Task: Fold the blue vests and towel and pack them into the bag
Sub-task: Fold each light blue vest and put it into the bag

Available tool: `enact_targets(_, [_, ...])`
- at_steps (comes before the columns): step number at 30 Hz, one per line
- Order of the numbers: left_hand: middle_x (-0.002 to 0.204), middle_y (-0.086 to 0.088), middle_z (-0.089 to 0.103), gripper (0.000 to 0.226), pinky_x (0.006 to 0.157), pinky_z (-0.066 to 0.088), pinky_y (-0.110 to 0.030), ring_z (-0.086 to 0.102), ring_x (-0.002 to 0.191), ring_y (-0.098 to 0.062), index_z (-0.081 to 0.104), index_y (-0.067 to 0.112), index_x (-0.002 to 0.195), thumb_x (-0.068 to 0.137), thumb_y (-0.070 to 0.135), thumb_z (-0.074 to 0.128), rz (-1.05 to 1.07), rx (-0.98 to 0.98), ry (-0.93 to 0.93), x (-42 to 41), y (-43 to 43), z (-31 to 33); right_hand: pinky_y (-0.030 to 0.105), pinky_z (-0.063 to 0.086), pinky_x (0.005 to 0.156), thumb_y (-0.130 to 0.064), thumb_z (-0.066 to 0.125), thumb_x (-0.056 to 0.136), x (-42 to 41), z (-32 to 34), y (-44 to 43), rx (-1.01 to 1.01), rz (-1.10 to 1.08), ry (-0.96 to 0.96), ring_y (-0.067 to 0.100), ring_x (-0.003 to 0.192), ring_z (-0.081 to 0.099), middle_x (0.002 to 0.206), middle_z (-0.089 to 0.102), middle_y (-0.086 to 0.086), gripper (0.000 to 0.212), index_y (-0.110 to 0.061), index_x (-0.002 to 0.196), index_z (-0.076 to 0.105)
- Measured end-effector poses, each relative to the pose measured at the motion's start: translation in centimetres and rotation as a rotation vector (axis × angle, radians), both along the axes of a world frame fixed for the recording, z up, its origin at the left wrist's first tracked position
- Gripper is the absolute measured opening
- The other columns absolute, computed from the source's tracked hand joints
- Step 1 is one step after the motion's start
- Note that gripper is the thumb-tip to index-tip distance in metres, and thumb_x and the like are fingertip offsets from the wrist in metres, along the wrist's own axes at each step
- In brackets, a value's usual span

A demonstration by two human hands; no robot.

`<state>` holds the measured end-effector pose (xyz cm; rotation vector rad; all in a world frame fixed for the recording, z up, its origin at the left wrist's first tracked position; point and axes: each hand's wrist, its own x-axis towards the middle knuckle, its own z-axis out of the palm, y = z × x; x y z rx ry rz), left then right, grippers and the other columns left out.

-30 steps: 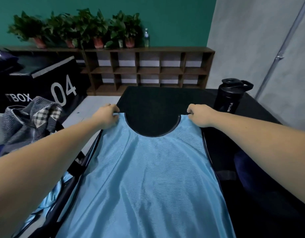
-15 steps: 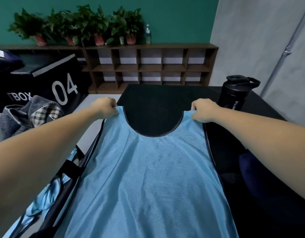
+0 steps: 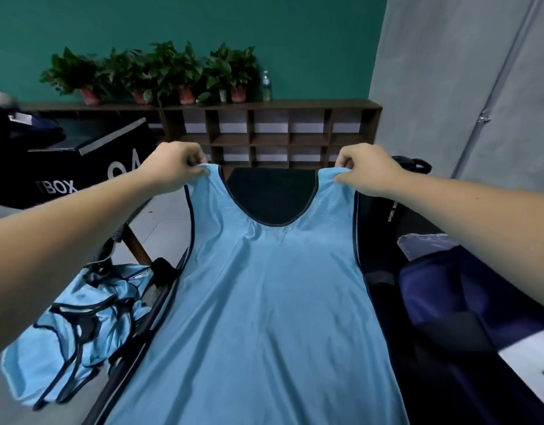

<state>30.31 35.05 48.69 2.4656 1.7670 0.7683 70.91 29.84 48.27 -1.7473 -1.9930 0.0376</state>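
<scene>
Head view. Your left hand (image 3: 172, 167) and right hand (image 3: 365, 168) are held apart above the far half of the black table (image 3: 270, 191), and each is clamped on one shoulder strap of the same blue vest (image 3: 264, 302). In each hand the strap is pinched between the thumb and curled fingers. The straps are raised off the table, so the dark-trimmed neckline hangs open between your hands and frames a bare patch of tabletop. The body of the blue vest runs down the middle of the table to its near edge, mostly smooth, with slight creases fanning below the neckline. Its left side lies along the table's left edge.

A navy bag (image 3: 448, 302) sits along the right side of the table, just beside the vest and partly under your right forearm. A black bottle (image 3: 384, 207) stands near the far right corner, largely hidden behind your right hand. Beyond the left edge, lower than the tabletop, lies a crumpled heap of further vests (image 3: 80, 317); what carries it cannot be told.

Background: a brown cubby shelf (image 3: 264, 133) against a green wall, potted plants (image 3: 160, 72) and a small clear bottle (image 3: 266, 87) on its top, and a black box (image 3: 90, 167) with white lettering at left.
</scene>
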Motion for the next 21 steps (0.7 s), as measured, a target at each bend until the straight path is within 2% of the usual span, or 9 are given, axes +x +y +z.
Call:
enact_targets(3, [0.089,0.007,0.072,0.014,0.067,0.048,-0.027,0.066,0.084,-0.01,0.071,0.028,0.091,0.095,0.039,0.078,-0.038,-0.021,-0.03,-0.8,-4.3,1.4,0.029,0.048,0.066,-0.026,0.087,0.087,-0.8,1.3,-3.9,-0.036,0.048,0.052,0.016,0.082,0.065,0.087,0.071,-0.002,0.017,-0.02,0.088,0.071])
enact_targets(7, [0.083,0.01,0.073,0.014,0.061,0.043,-0.025,0.06,0.066,0.004,0.074,0.029,0.09,0.095,0.041,0.079,-0.043,-0.074,-0.091,-2.0,-10.0,2.2,0.026,0.047,0.066,-0.028,0.088,0.086,-1.8,2.1,-9.4,-0.08,0.101,0.102,0.012,0.076,0.064,0.087,0.073,-0.004,0.016,-0.023,0.087,0.073])
enact_targets(10, [0.08,0.011,0.072,0.014,0.06,0.044,-0.023,0.057,0.062,-0.001,0.075,0.027,0.09,0.095,0.04,0.078,-0.064,-0.113,-0.12,-2.7,-14.1,2.4,0.025,0.047,0.067,-0.028,0.087,0.087,-2.6,2.3,-13.3,-0.104,0.141,0.131,0.008,0.073,0.064,0.084,0.074,-0.005,0.014,-0.025,0.087,0.073])
enact_targets(13, [0.082,0.009,0.075,0.013,0.068,0.048,-0.03,0.061,0.068,-0.011,0.076,0.029,0.09,0.094,0.04,0.079,-0.07,-0.151,-0.123,-3.5,-18.1,2.5,0.023,0.046,0.066,-0.027,0.086,0.086,-3.5,2.2,-17.1,-0.111,0.17,0.129,0.003,0.068,0.063,0.081,0.075,-0.008,0.013,-0.028,0.085,0.073])
enact_targets(18, [0.084,0.007,0.077,0.012,0.082,0.058,-0.041,0.071,0.082,-0.018,0.076,0.026,0.092,0.093,0.038,0.08,-0.113,-0.234,-0.083,-4.3,-24.6,1.8,0.028,0.056,0.069,-0.026,0.084,0.085,-4.7,0.4,-23.1,-0.153,0.224,0.086,0.005,0.074,0.069,0.078,0.074,-0.016,0.013,-0.032,0.083,0.072])
enact_targets(20, [0.083,0.01,0.077,0.012,0.072,0.059,-0.037,0.07,0.074,-0.016,0.076,0.025,0.09,0.093,0.036,0.079,-0.143,-0.292,-0.077,-4.6,-26.8,0.9,0.023,0.053,0.066,-0.022,0.082,0.085,-5.0,-0.8,-25.3,-0.142,0.254,0.066,0.004,0.072,0.068,0.076,0.072,-0.016,0.015,-0.031,0.082,0.071])
enact_targets(21, [0.082,0.013,0.076,0.012,0.063,0.057,-0.026,0.067,0.065,-0.011,0.076,0.024,0.088,0.093,0.034,0.079,-0.16,-0.322,-0.067,-4.8,-27.9,0.2,0.022,0.052,0.065,-0.02,0.081,0.084,-5.0,-1.5,-26.4,-0.14,0.269,0.063,0.005,0.071,0.067,0.075,0.072,-0.016,0.016,-0.031,0.082,0.07])
